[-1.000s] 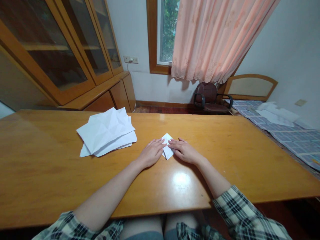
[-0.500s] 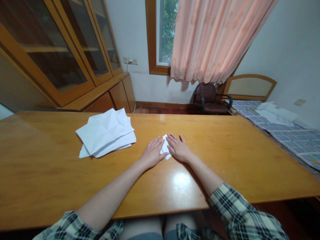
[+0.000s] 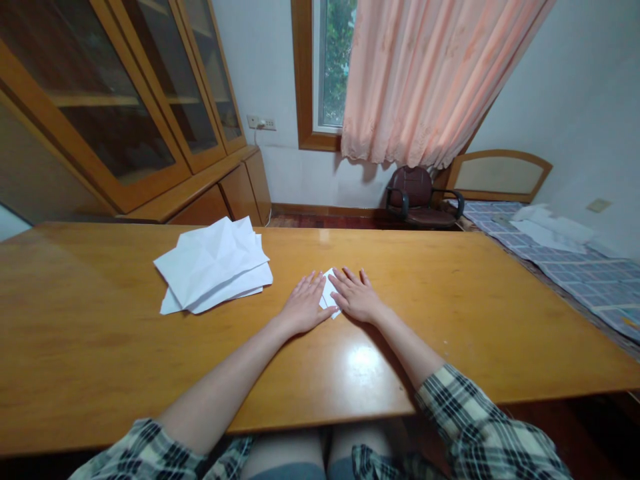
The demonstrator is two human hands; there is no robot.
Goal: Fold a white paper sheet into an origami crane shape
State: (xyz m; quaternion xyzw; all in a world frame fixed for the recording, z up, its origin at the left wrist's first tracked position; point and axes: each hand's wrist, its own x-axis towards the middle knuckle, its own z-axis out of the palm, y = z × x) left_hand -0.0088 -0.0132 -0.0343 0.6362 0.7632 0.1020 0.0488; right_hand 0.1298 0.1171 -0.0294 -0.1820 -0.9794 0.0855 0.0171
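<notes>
A small piece of folded white paper (image 3: 328, 291) lies flat on the wooden table (image 3: 400, 267), between my two hands. My left hand (image 3: 306, 303) rests on its left side, fingers stretched out and the thumb across its lower part. From the right, my right hand (image 3: 356, 295) lies flat with spread fingers, its fingertips over the paper's right edge. Both hands cover parts of the paper, so its full outline is hidden.
A stack of creased white sheets (image 3: 215, 263) lies on the table to the left. Beyond the table stand a glass-door cabinet (image 3: 150, 100), a dark red armchair (image 3: 413, 193) and, at the right, a bed (image 3: 565, 267) with papers on it.
Both hands stay on the folded paper. The right fingers have shifted slightly left over it, and the left hand has moved a touch to the left.
</notes>
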